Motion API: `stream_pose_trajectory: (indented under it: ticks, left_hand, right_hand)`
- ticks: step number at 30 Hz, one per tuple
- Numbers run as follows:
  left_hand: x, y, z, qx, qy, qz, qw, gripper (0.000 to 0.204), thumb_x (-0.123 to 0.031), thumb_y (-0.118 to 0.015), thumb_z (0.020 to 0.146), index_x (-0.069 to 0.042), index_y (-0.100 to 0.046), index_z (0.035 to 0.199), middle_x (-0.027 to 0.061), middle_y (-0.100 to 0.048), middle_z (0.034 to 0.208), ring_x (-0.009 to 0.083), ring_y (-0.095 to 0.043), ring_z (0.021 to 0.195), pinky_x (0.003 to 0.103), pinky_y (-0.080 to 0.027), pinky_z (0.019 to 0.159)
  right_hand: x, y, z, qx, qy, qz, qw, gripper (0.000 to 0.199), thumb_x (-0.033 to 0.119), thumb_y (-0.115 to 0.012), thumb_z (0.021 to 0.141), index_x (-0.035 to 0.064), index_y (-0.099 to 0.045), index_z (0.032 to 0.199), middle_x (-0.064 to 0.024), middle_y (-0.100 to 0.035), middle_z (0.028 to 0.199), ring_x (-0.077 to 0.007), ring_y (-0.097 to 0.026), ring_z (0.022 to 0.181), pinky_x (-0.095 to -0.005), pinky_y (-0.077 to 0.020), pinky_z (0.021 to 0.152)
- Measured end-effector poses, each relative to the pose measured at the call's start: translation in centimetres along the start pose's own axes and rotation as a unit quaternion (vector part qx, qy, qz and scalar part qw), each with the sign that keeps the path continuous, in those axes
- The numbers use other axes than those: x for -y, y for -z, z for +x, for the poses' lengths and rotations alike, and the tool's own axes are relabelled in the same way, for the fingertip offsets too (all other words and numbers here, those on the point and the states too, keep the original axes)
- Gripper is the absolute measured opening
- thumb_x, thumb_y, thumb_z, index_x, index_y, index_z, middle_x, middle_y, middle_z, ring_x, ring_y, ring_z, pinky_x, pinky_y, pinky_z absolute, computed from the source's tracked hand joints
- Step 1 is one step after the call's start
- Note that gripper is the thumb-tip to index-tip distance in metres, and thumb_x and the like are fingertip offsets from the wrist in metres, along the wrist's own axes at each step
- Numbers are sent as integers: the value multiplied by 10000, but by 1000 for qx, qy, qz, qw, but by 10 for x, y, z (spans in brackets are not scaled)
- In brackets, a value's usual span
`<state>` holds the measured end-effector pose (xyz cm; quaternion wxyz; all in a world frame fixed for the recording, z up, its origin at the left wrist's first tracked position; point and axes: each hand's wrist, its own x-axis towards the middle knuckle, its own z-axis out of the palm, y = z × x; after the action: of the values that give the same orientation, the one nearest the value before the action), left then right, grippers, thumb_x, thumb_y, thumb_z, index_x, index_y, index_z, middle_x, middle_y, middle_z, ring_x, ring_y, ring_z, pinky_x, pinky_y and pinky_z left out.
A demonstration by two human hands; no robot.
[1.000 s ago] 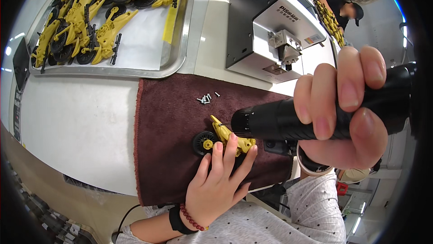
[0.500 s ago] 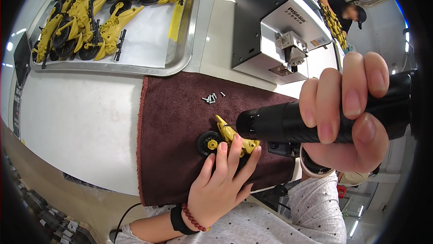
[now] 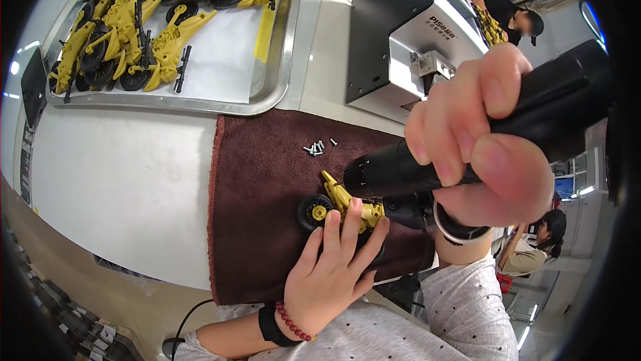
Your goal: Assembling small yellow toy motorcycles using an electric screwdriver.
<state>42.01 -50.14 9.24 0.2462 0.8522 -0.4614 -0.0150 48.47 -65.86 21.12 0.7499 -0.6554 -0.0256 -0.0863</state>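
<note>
A yellow toy motorcycle [image 3: 338, 194] with a black wheel [image 3: 314, 212] lies on the dark red cloth. My left hand [image 3: 327, 281] rests on it with fingers spread, the fingertips touching the yellow body. Wrapped round a thick black electric screwdriver [image 3: 394, 170], my right hand [image 3: 477, 130] holds it slantwise above the cloth. The screwdriver's front end is beside the toy's upper part; its bit cannot be made out, nor whether it touches. Several small silver screws [image 3: 316, 148] lie just beyond the toy. My left hand hides the toy's near part.
The cloth [image 3: 260, 167] covers part of the white table [image 3: 120, 194]. A metal tray [image 3: 264, 105] with several yellow toy motorcycles [image 3: 167, 47] stands at the back left. Behind my right hand is a black-and-white machine [image 3: 384, 34]. Two people [image 3: 504, 17] are at the right.
My right hand and the screwdriver have moved left, and its rear end is tilted higher. My left hand stays on the toy. The whole view has shifted slightly.
</note>
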Motion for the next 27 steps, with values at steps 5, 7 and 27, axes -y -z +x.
stream_pose_trajectory:
  ticks: [5,7,27]
  left_hand:
    - [-2,2,2,10,1,12,1000,640,-492,-612,658,-296,-482,1254,143,-370,1361,310,-360,1216,385,-331,966]
    - [-1,2,1,16,6,16,1000,660,-491,-619,648,-295,-475,1262,153,-363,1362,314,-363,1212,393,-327,969]
    - [-3,16,-1,-65,-30,-79,994,666,-391,-697,640,-168,-498,1235,174,-395,1309,343,-386,1155,420,-315,936]
  right_hand:
    - [-6,2,-10,-61,48,34,996,257,4,-569,671,75,-382,833,-35,-476,638,-155,-495,486,-326,-417,531]
    - [-6,-4,-11,-46,32,-38,998,265,42,-591,678,60,-405,866,-46,-495,652,-149,-500,495,-326,-419,537]
    - [55,36,-90,-112,264,42,957,483,114,-550,779,13,-397,1225,-120,-500,1013,-189,-542,683,-324,-431,611]
